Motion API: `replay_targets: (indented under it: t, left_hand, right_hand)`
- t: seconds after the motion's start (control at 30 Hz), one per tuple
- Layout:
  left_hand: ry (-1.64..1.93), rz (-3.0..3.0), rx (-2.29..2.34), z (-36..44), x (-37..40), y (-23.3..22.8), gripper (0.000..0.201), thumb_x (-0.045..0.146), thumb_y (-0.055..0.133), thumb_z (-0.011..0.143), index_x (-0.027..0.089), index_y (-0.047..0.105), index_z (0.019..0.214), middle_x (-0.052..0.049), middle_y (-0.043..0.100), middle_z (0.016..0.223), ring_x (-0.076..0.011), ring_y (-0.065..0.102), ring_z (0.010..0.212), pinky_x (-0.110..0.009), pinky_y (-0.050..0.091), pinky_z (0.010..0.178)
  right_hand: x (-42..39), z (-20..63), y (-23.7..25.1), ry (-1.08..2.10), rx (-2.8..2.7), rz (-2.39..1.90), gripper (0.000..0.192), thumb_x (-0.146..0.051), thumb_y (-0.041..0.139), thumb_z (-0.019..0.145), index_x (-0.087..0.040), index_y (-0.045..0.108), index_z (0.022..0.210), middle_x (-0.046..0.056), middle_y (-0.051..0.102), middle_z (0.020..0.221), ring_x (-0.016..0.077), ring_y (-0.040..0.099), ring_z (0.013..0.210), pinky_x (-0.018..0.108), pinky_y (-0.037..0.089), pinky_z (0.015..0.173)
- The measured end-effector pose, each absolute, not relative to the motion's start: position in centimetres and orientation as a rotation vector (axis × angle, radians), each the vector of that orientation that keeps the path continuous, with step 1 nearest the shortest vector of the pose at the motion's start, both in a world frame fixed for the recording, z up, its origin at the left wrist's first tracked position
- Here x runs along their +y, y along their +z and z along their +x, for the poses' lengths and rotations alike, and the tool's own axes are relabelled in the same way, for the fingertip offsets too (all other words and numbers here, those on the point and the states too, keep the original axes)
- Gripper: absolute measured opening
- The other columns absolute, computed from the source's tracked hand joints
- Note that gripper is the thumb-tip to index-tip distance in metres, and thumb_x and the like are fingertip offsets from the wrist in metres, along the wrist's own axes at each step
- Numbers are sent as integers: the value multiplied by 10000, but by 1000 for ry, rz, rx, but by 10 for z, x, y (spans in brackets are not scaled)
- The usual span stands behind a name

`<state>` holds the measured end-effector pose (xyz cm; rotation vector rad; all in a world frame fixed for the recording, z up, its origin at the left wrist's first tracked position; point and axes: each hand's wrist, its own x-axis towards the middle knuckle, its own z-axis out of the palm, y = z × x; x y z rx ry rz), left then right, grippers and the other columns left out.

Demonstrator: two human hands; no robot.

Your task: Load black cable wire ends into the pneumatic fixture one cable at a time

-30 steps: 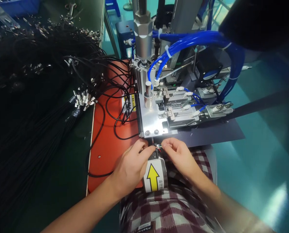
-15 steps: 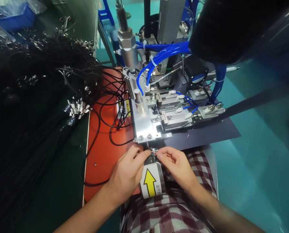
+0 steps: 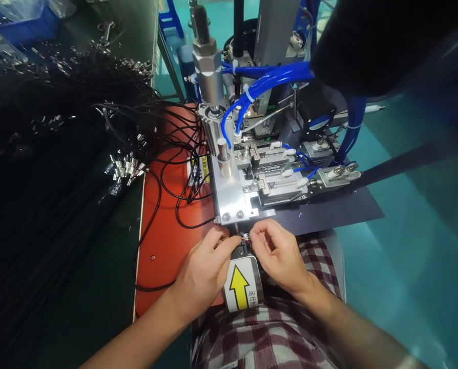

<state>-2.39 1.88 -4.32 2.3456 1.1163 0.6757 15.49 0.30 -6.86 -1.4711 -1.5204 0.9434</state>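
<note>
At the near edge of the orange mat (image 3: 163,241), both hands meet just below the front edge of the machine's metal plate (image 3: 229,197). The left hand (image 3: 204,269) and the right hand (image 3: 278,251) each have their fingers pinched together on the stripped cable end (image 3: 245,238), whose thin coloured wires show between the fingertips. Directly beneath sits a block with a yellow arrow label (image 3: 241,287). Black cables (image 3: 175,154) loop over the mat's far side, and a heap of cables (image 3: 60,143) fills the bench's left. Open room lies along the mat's near-left corner.
</note>
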Motion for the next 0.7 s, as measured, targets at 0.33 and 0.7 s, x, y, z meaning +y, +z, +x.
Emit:
replay_targets:
  t: [0.33,0.7]
  left_hand:
    - [693,2335,1118,-23,18,-41,304,10,428,863,97,631,1071,-102,558,921,-181,595,859,-281,549,741]
    - [682,2326,1106,-24,18,-43,307,1,430,861,91,628,1077,-102,550,944,-177,586,861,-277,538,751]
  right_hand:
    - [1,149,-67,1089,-1375,-1488,131,-231,459,910,-210,498,787,-33,462,656,130,437,551,259,356,522]
    - [0,149,-68,1138,-1341,-1522,146,-267,455,921,-207,496,794,-34,475,666,128,450,572,257,364,535]
